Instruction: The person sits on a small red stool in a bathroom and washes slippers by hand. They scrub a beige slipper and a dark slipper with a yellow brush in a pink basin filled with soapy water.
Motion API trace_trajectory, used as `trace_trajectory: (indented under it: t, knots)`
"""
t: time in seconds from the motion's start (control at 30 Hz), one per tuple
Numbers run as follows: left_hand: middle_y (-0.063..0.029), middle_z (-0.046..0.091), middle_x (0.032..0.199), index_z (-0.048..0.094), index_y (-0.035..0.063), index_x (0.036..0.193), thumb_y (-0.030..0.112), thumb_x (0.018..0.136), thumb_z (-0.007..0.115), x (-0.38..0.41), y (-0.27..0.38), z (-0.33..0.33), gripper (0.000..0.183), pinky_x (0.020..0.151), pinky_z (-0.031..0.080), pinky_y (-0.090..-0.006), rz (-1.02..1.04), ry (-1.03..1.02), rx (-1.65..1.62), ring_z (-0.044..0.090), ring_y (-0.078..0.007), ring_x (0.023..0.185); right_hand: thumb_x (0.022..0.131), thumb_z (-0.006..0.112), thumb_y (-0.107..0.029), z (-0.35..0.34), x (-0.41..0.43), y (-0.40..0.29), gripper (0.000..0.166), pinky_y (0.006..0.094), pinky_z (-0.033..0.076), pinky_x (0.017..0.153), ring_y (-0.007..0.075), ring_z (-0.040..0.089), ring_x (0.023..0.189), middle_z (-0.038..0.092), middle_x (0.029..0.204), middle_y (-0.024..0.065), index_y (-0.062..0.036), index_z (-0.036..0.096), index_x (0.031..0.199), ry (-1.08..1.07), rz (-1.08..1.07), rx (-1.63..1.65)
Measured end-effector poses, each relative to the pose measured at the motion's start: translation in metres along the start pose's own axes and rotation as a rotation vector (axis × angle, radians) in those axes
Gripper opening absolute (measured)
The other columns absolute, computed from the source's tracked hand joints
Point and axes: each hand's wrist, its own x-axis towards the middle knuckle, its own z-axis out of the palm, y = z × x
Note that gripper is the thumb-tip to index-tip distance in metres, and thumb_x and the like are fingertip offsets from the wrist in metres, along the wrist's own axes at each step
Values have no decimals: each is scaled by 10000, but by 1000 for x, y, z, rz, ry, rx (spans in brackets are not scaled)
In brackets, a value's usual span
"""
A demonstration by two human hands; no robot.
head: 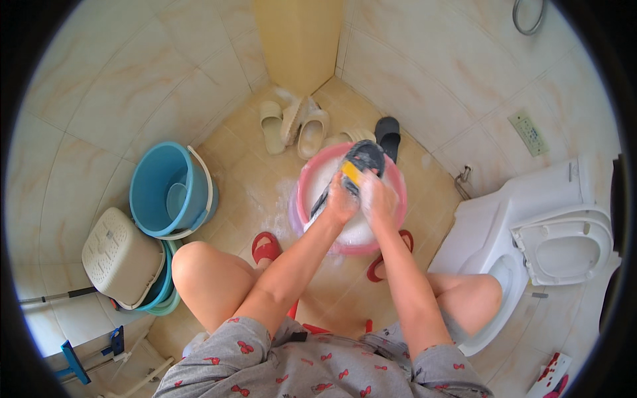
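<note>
Over a pink basin (302, 191) of white suds, a dark grey slipper (366, 153) is held at a tilt, lather on its surface. My left hand (342, 200) grips the slipper near its middle. In my right hand (378, 196), slightly blurred, is a yellow scrubbing brush or block (352, 173) pressed against the slipper; its underside is hidden. Foam coats the fingers of both hands. Just beyond the basin rim lies another dark slipper (388, 135), partly covered by the basin's edge.
Several beige slippers (312, 132) lie near the yellow door (298, 45). A blue bucket (159, 189) and an upturned beige basket (122, 258) stand left. On the right is a white toilet (490, 214) with its lid raised. Red slippers (266, 247) are on my feet beside the basin.
</note>
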Motion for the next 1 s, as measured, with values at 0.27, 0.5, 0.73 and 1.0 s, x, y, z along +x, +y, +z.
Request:
trace_trajectory:
  t: [0.27, 0.5, 0.73, 1.0]
  knots:
    - [-142, 516, 1233, 455, 60, 1240, 403, 948, 238, 0, -4, 8, 500, 1012, 350, -428, -43, 62, -153, 488, -300, 1137, 886, 408, -333, 8, -3, 30, 331, 477, 467, 616, 365, 625, 680, 637, 745, 190, -130, 668, 852, 90, 107, 96]
    - [-126, 521, 1232, 479, 91, 1223, 387, 941, 291, -4, -16, 6, 450, 1017, 344, -409, -99, 142, -8, 486, -260, 1145, 887, 424, -320, -6, 20, 9, 333, 466, 473, 592, 356, 628, 675, 640, 738, 179, -86, 649, 813, 38, 9, -85]
    - [-107, 559, 1178, 514, 131, 1196, 410, 946, 302, -12, -15, 4, 430, 966, 406, -395, -19, 54, 27, 532, -270, 1081, 865, 432, -316, 0, -12, 3, 264, 471, 471, 640, 372, 623, 711, 641, 783, 174, -156, 622, 954, -107, 71, -50]
    - [-131, 532, 1226, 489, 102, 1226, 446, 944, 275, -7, 12, 31, 494, 1001, 372, -397, 30, -109, -43, 503, -291, 1131, 845, 473, -273, -9, -24, 27, 235, 465, 470, 623, 351, 628, 688, 639, 747, 164, -98, 630, 840, -29, 88, 5]
